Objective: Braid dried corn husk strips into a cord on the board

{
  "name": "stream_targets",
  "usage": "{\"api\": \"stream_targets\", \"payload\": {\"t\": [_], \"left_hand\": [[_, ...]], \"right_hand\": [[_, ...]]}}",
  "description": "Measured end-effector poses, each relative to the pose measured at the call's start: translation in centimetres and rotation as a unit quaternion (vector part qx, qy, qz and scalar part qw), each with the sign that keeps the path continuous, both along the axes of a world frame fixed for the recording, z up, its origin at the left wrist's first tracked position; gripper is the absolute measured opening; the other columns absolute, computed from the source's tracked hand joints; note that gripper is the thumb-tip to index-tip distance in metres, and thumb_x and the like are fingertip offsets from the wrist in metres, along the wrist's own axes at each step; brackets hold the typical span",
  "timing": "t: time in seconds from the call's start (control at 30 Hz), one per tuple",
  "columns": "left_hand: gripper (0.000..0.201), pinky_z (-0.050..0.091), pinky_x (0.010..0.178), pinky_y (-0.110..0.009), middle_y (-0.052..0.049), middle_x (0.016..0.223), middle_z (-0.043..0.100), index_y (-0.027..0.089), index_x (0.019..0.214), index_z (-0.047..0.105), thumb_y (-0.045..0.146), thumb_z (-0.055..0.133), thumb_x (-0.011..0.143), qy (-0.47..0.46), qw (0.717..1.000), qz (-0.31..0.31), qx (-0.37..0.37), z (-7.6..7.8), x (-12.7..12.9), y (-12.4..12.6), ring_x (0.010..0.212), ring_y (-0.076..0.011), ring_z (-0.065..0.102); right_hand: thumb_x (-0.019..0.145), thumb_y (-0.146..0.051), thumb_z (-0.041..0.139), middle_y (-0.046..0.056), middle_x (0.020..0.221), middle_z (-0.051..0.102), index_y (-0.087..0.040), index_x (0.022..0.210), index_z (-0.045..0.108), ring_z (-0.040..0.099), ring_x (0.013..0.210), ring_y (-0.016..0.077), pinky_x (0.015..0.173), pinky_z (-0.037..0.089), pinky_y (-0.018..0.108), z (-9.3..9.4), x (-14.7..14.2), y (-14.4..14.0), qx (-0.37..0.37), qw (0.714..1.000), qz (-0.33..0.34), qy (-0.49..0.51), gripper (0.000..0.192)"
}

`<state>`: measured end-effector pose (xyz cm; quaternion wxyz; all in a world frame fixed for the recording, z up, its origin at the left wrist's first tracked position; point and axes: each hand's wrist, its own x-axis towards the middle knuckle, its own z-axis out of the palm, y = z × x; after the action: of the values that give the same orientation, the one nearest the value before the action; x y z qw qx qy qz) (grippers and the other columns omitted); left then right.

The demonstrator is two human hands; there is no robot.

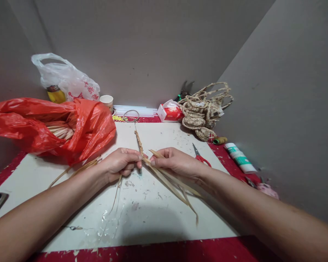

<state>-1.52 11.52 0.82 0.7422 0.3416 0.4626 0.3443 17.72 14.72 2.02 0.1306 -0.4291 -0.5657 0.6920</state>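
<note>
Between finger and thumb, my left hand pinches the lower end of a short braided straw cord. A thin wire or string runs from the cord's far tip to a ring. My right hand is closed on loose flat straw strips that leave the braid and trail toward the lower right. One thin strand hangs below my left hand. More straw strips lie beside my left wrist, partly hidden by the forearm.
On the left, a red plastic bag holds straw. Behind it are a white bag and paper cup. Scissors, braided straw coils, a tissue pack and a white-green roll are toward the right. Grey walls enclose the table.
</note>
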Motion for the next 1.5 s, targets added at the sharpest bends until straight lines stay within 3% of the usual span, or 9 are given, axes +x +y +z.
{"api": "stream_targets", "payload": {"t": [0.23, 0.43, 0.63, 0.93, 1.03, 1.17, 1.27, 1.37, 1.5], "left_hand": [[0.017, 0.004, 0.035, -0.017, 0.002, 0.054, 0.053, 0.009, 0.086, 0.066, 0.019, 0.064, 0.072, -0.030, 0.999, -0.013, -0.003, 0.1, -0.3, 0.2, 0.033, 0.0015, 0.017], [0.019, 0.004, 0.035, -0.018, 0.002, 0.051, 0.051, 0.008, 0.086, 0.069, 0.019, 0.064, 0.071, -0.017, 1.000, -0.012, -0.004, 0.2, -0.1, 0.2, 0.033, 0.0015, 0.017], [0.012, 0.005, 0.034, -0.019, 0.002, 0.050, 0.053, 0.009, 0.075, 0.066, 0.019, 0.063, 0.071, 0.008, 1.000, 0.002, 0.017, 0.0, 0.2, 0.0, 0.031, 0.0008, 0.018], [0.010, 0.007, 0.034, -0.020, -0.002, 0.061, 0.063, 0.009, 0.071, 0.065, 0.018, 0.062, 0.069, 0.030, 0.998, 0.033, 0.036, -0.1, 0.6, -0.4, 0.031, 0.0005, 0.023], [0.009, 0.008, 0.034, -0.021, 0.000, 0.056, 0.060, 0.010, 0.068, 0.064, 0.018, 0.062, 0.068, 0.041, 0.997, 0.052, 0.048, -0.2, 0.9, -0.6, 0.032, -0.0005, 0.024], [0.011, 0.009, 0.035, -0.021, 0.005, 0.045, 0.047, 0.010, 0.066, 0.064, 0.021, 0.066, 0.066, 0.041, 0.996, 0.050, 0.058, -0.3, 1.1, -0.8, 0.034, -0.0014, 0.024], [0.015, 0.009, 0.036, -0.021, 0.004, 0.046, 0.047, 0.010, 0.072, 0.066, 0.024, 0.065, 0.068, 0.021, 0.997, 0.037, 0.060, 0.0, 1.0, -0.8, 0.034, -0.0012, 0.023], [0.017, 0.008, 0.036, -0.019, 0.006, 0.043, 0.039, 0.010, 0.079, 0.066, 0.021, 0.061, 0.068, -0.007, 0.998, 0.048, 0.045, 0.3, 0.9, -0.9, 0.035, -0.0018, 0.020], [0.020, 0.007, 0.037, -0.018, 0.010, 0.041, 0.025, 0.009, 0.083, 0.066, 0.021, 0.059, 0.068, -0.042, 0.997, 0.063, 0.030, 0.4, 0.8, -1.1, 0.037, -0.0029, 0.016]], "right_hand": [[0.067, -0.043, 0.072, -0.013, 0.039, 0.025, -0.018, 0.055, 0.042, 0.013, 0.034, 0.0024, 0.035, 0.008, 0.022, -0.7, -0.7, 0.5, -0.061, 0.998, 0.006, 0.030, 0.041], [0.065, -0.036, 0.073, -0.002, 0.061, 0.058, -0.012, 0.066, 0.061, 0.043, 0.051, 0.0060, 0.049, 0.029, 0.020, -0.8, -0.5, 0.9, -0.028, 0.998, -0.002, 0.054, 0.027], [0.073, -0.037, 0.062, -0.009, 0.044, 0.034, -0.016, 0.063, 0.055, 0.020, 0.040, 0.0052, 0.042, 0.013, 0.023, 0.2, -0.4, 0.9, 0.032, 0.998, 0.051, -0.015, 0.025], [0.074, -0.039, 0.057, -0.008, 0.044, 0.033, -0.016, 0.064, 0.057, 0.020, 0.041, 0.0060, 0.041, 0.014, 0.023, 0.7, -1.0, -0.1, 0.052, 0.998, 0.038, -0.021, 0.025], [0.077, -0.035, 0.055, -0.007, 0.045, 0.032, -0.016, 0.060, 0.054, 0.023, 0.042, 0.0063, 0.042, 0.018, 0.021, 0.8, -1.9, -1.2, 0.122, 0.990, 0.003, -0.068, 0.025], [0.079, -0.023, 0.051, 0.000, 0.056, 0.054, -0.016, 0.062, 0.057, 0.043, 0.051, 0.0105, 0.050, 0.032, 0.022, 0.5, -3.1, -3.1, 0.312, 0.935, -0.008, -0.170, 0.020], [0.081, -0.022, 0.050, 0.007, 0.074, 0.068, -0.017, 0.085, 0.067, 0.058, 0.062, 0.0173, 0.059, 0.038, 0.026, 0.6, -3.6, -4.3, 0.444, 0.842, 0.052, -0.301, 0.018], [0.084, -0.025, 0.047, 0.013, 0.084, 0.071, -0.016, 0.096, 0.065, 0.064, 0.066, 0.0220, 0.061, 0.039, 0.029, 0.8, -3.8, -4.9, 0.503, 0.768, 0.094, -0.386, 0.024], [0.087, -0.023, 0.044, 0.014, 0.085, 0.071, -0.013, 0.097, 0.062, 0.065, 0.067, 0.0225, 0.057, 0.037, 0.029, 0.7, -4.0, -5.0, 0.539, 0.728, 0.121, -0.407, 0.023]]}}
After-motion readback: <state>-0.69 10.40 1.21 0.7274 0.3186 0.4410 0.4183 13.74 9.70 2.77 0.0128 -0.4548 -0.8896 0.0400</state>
